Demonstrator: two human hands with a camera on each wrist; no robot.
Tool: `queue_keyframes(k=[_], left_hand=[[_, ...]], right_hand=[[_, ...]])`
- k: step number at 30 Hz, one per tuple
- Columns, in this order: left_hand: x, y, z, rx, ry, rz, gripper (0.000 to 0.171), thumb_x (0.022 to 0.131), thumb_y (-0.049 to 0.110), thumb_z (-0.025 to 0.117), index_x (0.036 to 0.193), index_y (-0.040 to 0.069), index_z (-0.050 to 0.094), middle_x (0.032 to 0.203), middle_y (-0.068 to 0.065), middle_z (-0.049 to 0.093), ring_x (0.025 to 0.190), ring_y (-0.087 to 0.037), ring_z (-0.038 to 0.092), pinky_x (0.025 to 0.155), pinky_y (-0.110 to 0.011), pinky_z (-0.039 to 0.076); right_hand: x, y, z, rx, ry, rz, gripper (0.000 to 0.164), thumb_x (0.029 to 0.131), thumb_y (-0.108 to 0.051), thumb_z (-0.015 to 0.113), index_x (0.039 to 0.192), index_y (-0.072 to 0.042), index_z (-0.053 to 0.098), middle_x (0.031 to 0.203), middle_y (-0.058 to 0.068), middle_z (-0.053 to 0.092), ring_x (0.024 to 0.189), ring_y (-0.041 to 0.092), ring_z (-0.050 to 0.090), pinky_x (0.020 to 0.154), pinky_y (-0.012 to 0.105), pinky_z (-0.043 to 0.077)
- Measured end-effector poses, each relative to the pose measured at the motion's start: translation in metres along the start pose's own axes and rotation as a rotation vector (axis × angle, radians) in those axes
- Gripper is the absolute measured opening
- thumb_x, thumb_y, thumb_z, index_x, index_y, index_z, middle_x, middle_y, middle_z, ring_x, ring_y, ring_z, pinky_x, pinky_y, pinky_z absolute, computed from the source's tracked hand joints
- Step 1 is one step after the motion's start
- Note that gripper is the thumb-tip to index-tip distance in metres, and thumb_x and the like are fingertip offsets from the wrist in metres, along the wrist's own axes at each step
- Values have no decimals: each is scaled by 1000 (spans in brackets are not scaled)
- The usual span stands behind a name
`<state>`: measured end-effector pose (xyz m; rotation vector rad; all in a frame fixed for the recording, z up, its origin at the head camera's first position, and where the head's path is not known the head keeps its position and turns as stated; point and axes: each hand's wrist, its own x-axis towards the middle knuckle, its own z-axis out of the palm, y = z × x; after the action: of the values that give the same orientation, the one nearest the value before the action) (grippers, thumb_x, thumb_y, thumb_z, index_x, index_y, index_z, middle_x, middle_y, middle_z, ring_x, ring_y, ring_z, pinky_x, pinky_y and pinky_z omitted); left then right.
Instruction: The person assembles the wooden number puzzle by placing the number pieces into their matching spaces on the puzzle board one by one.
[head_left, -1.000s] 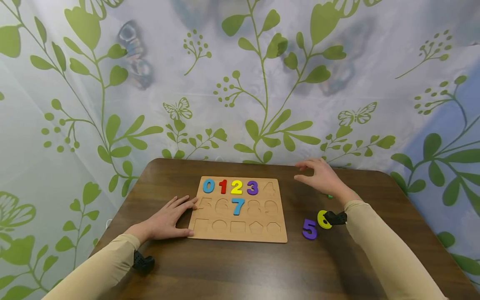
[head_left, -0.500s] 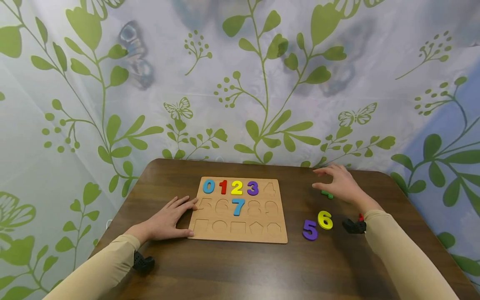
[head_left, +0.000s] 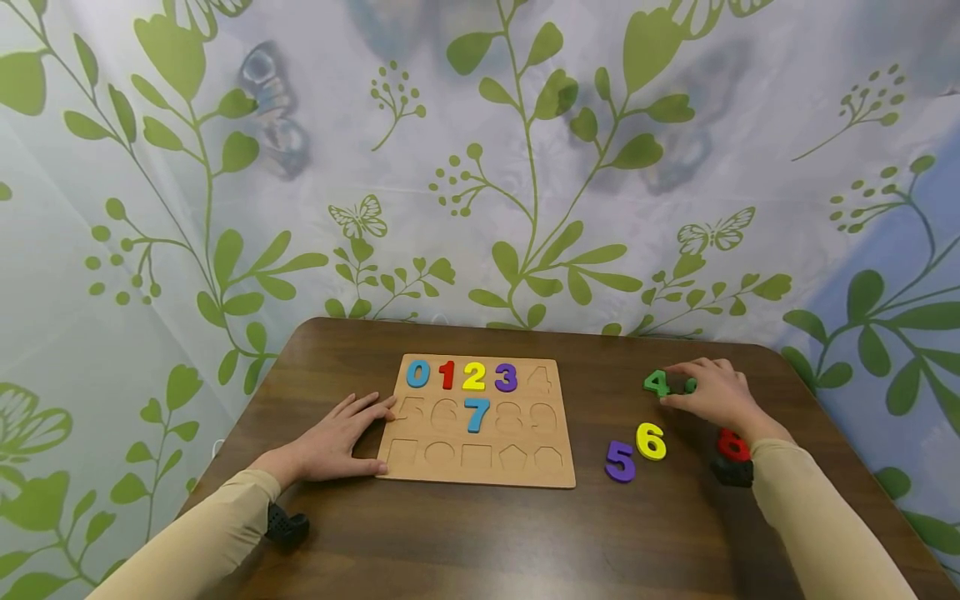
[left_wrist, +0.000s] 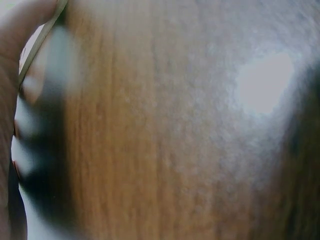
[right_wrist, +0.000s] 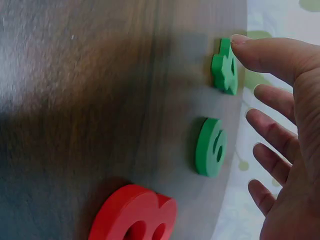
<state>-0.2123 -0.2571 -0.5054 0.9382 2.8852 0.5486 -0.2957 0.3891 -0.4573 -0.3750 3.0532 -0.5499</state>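
My left hand (head_left: 337,440) rests at the left edge of a wooden number puzzle board (head_left: 480,478), its thumb at the near corner. The board bears blue 0 (head_left: 417,373), red 1 (head_left: 447,374), yellow 2 (head_left: 474,376), purple 3 (head_left: 506,377) and blue 7 (head_left: 476,414). To the right, my right hand (head_left: 723,398) hovers with fingers apart beside the green 4 (head_left: 656,382). In the right wrist view its thumb overlaps the 4's edge; contact is unclear. A second green digit (right_wrist: 210,147), seemingly a 9, lies below the fingers, with a red 8 (right_wrist: 132,215) nearer.
Purple 5 (head_left: 620,461) and yellow 6 (head_left: 650,441) lie between the board and my right forearm. Recesses for digits and shapes show in the board. Behind the brown table (head_left: 480,550) hangs a leaf-patterned curtain (head_left: 420,275).
My right hand has moved right and lower, from above the table's far side to beside the green 4, uncovering the 4 and the yellow 6. My left hand stays in place.
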Motion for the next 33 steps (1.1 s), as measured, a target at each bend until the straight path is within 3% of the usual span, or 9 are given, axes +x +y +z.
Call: queue_keyframes(k=[7,21,33], left_hand=[[0,1,0,2,5,-1,78,85,75,65,141,23,50,167,-1,28,154,-33,21,122,-61,10],[0,1,0,25,24,17,76,85,74,65,141,24,50,166,-3,31,153,-36,23,120,-64,13],[-1,3,-2,12,12,12,76,86,74,64,141,23,50,166,-3,31,153,-37,22,120,-65,12]], right_hand=[[3,8,3,-12,-24,30,78,87,-57,75,142,-4,58,144,36,43,127,60,29,92,76,25],[12,16,9,55,-60,52,79,88,-50,76,146,-3,52,144,38,38,126,63,27,90,76,26],[15,18,17,81,-46,67,78,86,-59,76,140,-6,57,145,36,36,127,60,28,90,75,29]])
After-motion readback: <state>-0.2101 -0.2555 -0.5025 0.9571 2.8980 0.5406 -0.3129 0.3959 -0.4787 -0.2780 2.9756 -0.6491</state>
